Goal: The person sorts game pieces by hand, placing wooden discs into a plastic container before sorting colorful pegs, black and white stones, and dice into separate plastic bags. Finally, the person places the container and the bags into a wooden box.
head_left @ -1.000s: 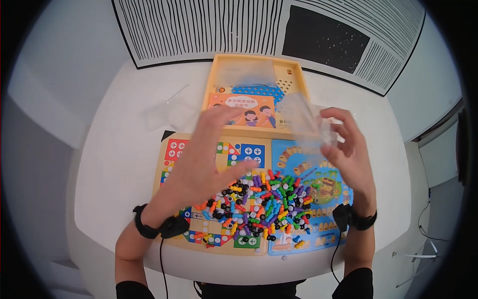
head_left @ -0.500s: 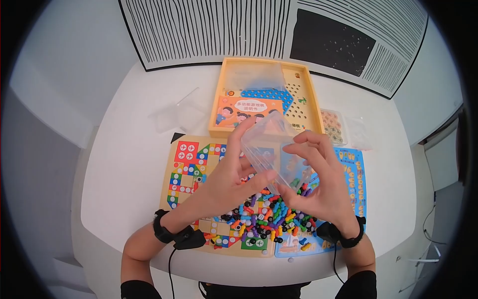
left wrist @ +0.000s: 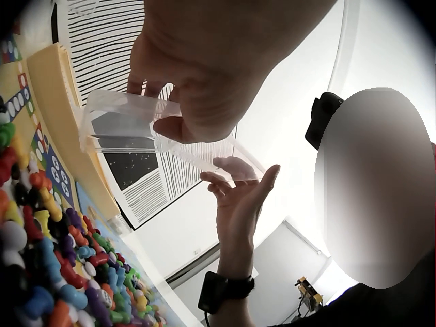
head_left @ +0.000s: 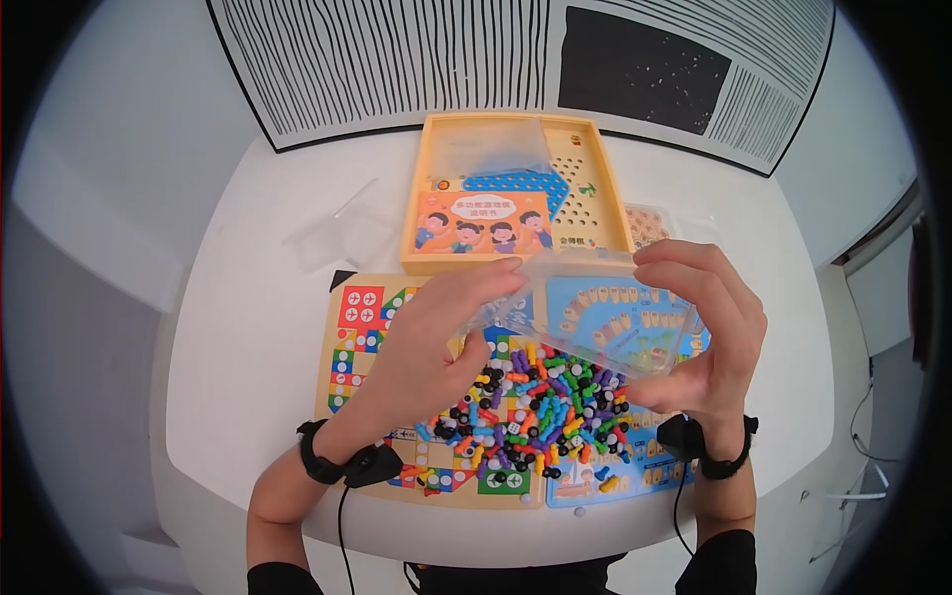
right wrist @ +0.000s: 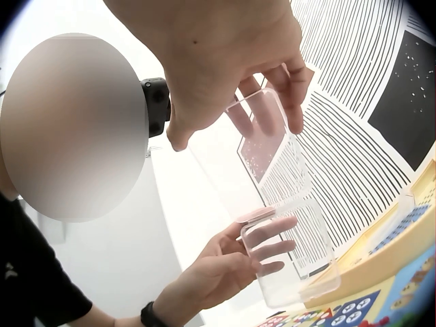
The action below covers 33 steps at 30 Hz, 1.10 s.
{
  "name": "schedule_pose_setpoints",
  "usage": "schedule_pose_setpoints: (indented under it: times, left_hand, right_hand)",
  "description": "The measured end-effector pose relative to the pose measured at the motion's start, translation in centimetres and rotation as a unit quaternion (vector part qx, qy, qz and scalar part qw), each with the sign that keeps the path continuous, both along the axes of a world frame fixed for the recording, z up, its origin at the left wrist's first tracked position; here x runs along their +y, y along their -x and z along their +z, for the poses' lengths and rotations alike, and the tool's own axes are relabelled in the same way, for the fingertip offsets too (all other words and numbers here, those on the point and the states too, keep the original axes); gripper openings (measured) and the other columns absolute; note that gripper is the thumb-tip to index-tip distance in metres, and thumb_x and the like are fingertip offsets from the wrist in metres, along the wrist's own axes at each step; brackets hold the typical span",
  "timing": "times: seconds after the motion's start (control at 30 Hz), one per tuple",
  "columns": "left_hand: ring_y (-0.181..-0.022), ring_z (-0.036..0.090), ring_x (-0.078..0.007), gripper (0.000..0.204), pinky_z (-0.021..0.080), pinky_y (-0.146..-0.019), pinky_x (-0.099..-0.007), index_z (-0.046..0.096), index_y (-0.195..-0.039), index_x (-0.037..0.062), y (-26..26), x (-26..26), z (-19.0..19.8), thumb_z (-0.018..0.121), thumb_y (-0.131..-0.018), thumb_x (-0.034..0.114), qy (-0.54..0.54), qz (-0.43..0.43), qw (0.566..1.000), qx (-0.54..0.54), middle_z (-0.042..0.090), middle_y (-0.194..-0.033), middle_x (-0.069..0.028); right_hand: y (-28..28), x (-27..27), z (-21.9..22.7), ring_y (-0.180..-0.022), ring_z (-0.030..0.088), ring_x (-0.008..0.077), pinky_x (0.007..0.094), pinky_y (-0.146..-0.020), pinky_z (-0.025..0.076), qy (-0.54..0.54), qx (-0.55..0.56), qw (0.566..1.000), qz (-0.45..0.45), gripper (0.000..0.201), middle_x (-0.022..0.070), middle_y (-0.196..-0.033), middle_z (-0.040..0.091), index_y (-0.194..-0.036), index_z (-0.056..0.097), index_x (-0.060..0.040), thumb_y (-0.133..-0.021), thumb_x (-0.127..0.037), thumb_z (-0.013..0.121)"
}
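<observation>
A clear plastic box (head_left: 595, 332) is spread open at its hinge and held over the game boards by both hands. My left hand (head_left: 421, 347) grips the box half, fingers on its far side and thumb nearer, as the left wrist view shows beside the clear wall (left wrist: 119, 139). Around the other half, the lid (right wrist: 276, 174), my right hand (head_left: 719, 327) curls with fingers along the far edge and thumb at the near edge. Below lies a heap of small coloured pegs (head_left: 535, 416) mixed with black and white ones, partly hidden by the left hand.
A yellow wooden tray (head_left: 412, 223) at the back holds an orange booklet (head_left: 481, 220) and a blue perforated piece (head_left: 516, 184). Clear plastic (head_left: 342, 233) lies to its left, and a packet of round pieces (head_left: 650, 223) to its right. A ludo board (head_left: 342, 387) and blue board (head_left: 645, 481) lie under the pegs.
The right hand brought the clear box in from the right, and the left hand took hold of it. The box has since swung open, with the right hand moving back to the right.
</observation>
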State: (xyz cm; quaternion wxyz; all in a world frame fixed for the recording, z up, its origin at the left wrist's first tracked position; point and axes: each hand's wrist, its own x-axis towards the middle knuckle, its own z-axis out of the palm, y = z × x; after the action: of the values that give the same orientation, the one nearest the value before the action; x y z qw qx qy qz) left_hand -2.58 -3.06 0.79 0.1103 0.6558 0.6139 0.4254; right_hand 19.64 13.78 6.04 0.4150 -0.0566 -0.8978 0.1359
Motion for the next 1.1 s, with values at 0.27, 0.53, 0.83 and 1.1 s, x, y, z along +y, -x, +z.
schedule_pose_setpoints:
  times: [0.27, 0.53, 0.83, 1.1]
  left_hand:
    - [-0.106, 0.065, -0.0299, 0.046, 0.052, -0.090, -0.0394, 0.067, -0.129, 0.0050, -0.2, -0.3, 0.3, 0.056, -0.087, -0.008, -0.047, 0.011, 0.998, -0.043, 0.072, -0.121, -0.0114]
    - [-0.104, 0.065, -0.0219, 0.039, 0.052, -0.088, -0.0345, 0.064, -0.134, 0.0053, 1.0, 0.3, -0.1, 0.068, -0.095, 0.004, -0.071, 0.059, 0.994, 0.051, 0.072, -0.116, -0.0078]
    - [-0.101, 0.062, -0.0157, 0.054, 0.051, -0.084, -0.0312, 0.055, -0.145, 0.0104, 1.9, 0.6, -0.3, 0.072, -0.094, 0.014, 0.038, 0.171, 0.980, -0.088, 0.063, -0.130, -0.0043]
    - [-0.122, 0.058, -0.0236, 0.070, 0.051, -0.100, -0.0381, 0.054, -0.144, 0.0115, 2.4, 0.8, -1.8, 0.088, -0.084, 0.025, 0.086, 0.079, 0.993, 0.026, 0.056, -0.138, -0.0077]
  right_hand:
    - [-0.5, 0.9, -1.0, -0.063, 0.064, 0.0106, 0.0237, -0.055, 0.046, 0.223, 0.003, 0.974, -0.038, 0.032, 0.0055, -0.074, 0.069, -0.104, 0.073, -0.0006, -0.103, -0.032, 0.069]
    - [1.1, 2.1, -2.0, -0.050, 0.051, 0.0022, 0.0197, -0.045, 0.036, 0.372, 0.019, 0.927, -0.047, 0.032, 0.0009, -0.064, 0.065, -0.128, 0.069, -0.0031, -0.110, -0.028, 0.059]
    - [0.8, 5.6, -3.4, -0.045, 0.051, 0.0035, 0.0208, -0.041, 0.037, 0.396, 0.030, 0.911, -0.111, 0.035, 0.0013, -0.065, 0.065, -0.134, 0.065, -0.0038, -0.109, -0.028, 0.059]
    - [0.1, 5.8, -2.8, -0.051, 0.059, 0.0084, 0.0239, -0.049, 0.050, 0.479, -0.089, 0.868, -0.096, 0.034, 0.0033, -0.071, 0.066, -0.138, 0.059, -0.0023, -0.108, -0.017, 0.054]
